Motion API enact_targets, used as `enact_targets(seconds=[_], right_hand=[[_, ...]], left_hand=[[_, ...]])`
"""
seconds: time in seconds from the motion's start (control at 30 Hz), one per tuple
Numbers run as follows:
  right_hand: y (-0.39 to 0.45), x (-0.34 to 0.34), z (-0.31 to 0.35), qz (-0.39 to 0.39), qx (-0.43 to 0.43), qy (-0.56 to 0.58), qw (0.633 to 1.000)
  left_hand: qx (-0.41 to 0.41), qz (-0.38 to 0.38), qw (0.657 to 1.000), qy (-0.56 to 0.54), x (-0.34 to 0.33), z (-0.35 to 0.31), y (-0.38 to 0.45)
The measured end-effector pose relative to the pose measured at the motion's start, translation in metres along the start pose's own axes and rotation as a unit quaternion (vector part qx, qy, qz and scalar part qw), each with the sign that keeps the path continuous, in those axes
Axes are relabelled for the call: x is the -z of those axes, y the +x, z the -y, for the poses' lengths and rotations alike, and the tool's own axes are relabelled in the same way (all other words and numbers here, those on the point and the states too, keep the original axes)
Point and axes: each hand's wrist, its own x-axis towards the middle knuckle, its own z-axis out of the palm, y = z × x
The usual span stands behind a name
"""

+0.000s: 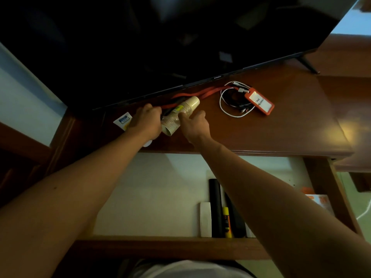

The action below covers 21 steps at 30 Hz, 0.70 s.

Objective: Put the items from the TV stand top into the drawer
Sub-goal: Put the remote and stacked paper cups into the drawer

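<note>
Just beyond my fingertips (181,115) the TV (160,47) edge hangs low over the stand top (281,127); right of them cables (230,109) and a badge (259,102) crowd; the drawer (150,197) floor below my wrists lies bare.

paper cup stack (180,115) on its side, drawer (152,197) open

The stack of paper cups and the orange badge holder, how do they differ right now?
The stack of paper cups is beige and ribbed, lying on its side; the orange badge holder lies flat, showing a white card. The left hand and right hand are on the cups; the badge holder is untouched, beside a tangle of cables. Both lie on the TV stand top.
</note>
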Motion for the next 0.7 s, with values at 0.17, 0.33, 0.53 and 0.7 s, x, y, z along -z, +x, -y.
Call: enact_targets(seconds=[0.17, 0.33, 0.53, 0.7], right_hand=[[0.013, -0.008, 0.010, -0.018, -0.034, -0.016, 0.999], [0.018, -0.012, 0.016, -0.040, -0.047, -0.036, 0.997], [0.011, -0.001, 0.013, -0.030, -0.045, -0.034, 0.998], [0.001, 0.009, 0.007, -0.027, -0.040, -0.025, 0.999]], left_hand=[[-0.005, 0.026, 1.000, -0.005, 0.000, 0.009, 0.011], [-0.009, 0.045, 0.999, -0.001, -0.003, 0.009, 0.013], [0.011, 0.049, 0.999, 0.003, -0.002, 0.001, 0.019], [0.016, 0.035, 0.999, 0.008, 0.000, -0.001, 0.020]])
